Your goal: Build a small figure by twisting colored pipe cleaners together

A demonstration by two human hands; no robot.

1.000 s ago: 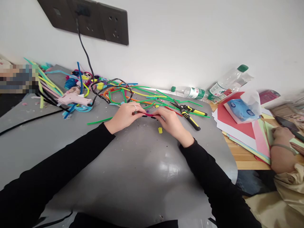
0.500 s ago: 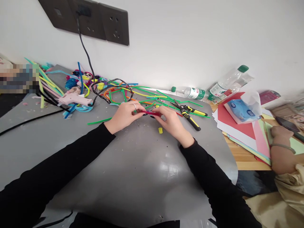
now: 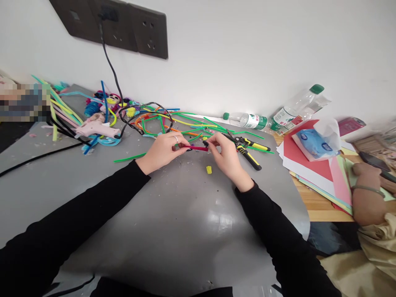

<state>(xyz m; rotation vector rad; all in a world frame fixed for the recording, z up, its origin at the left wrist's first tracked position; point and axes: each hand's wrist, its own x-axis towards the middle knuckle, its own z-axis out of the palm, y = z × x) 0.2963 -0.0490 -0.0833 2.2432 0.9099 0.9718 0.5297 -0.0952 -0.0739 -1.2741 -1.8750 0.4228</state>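
A short magenta pipe cleaner (image 3: 198, 148) stretches sideways above the grey table. My left hand (image 3: 167, 149), a ring on one finger, pinches its left end. At its right end, my right hand (image 3: 225, 157) has its thumb and fingers drawn together just beside the tip. Whether these fingertips grip anything is too small to make out. A small yellow piece (image 3: 209, 170) lies on the table below my right hand. Behind that hand rest yellow-and-black pliers (image 3: 244, 147), handles pointing right.
Green, yellow and orange pipe cleaners (image 3: 161, 122) and a black cord lie along the wall. A pink glue gun (image 3: 98, 128) is at left. Plastic bottles (image 3: 252, 120), coloured paper (image 3: 305, 161) and a tissue pack (image 3: 317, 144) are at right, near another person's arm (image 3: 368, 196).
My right fingers have shifted slightly up and right, uncovering the right end of the magenta pipe cleaner. My left hand stays in about the same place.
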